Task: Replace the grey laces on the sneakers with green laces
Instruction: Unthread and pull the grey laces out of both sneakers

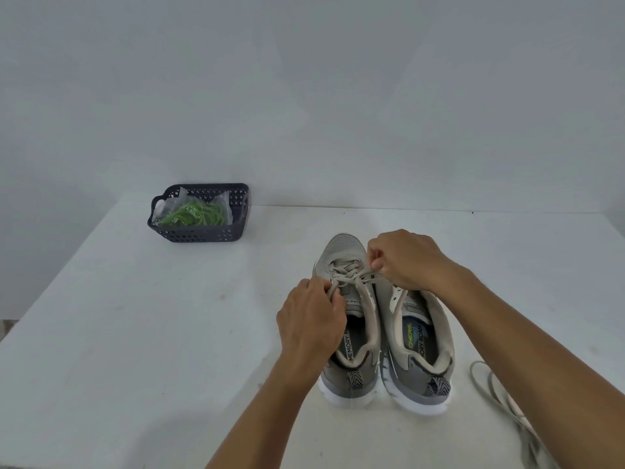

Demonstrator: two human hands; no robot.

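On the white counter (135, 333), the left sneaker (348, 319) sits under both grips: left hand (309, 319) and right hand (406, 258) each pinch its grey lace (351, 277), unlacing. Next, likely draw it free; green laces (196, 213) wait far left.

Soft even light, faint shadows, wide-angle edge distortion.

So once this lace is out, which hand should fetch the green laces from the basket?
Probably the left hand. The basket holding the green laces sits far left on the table, on that hand's side; the right hand would have to cross over both sneakers.
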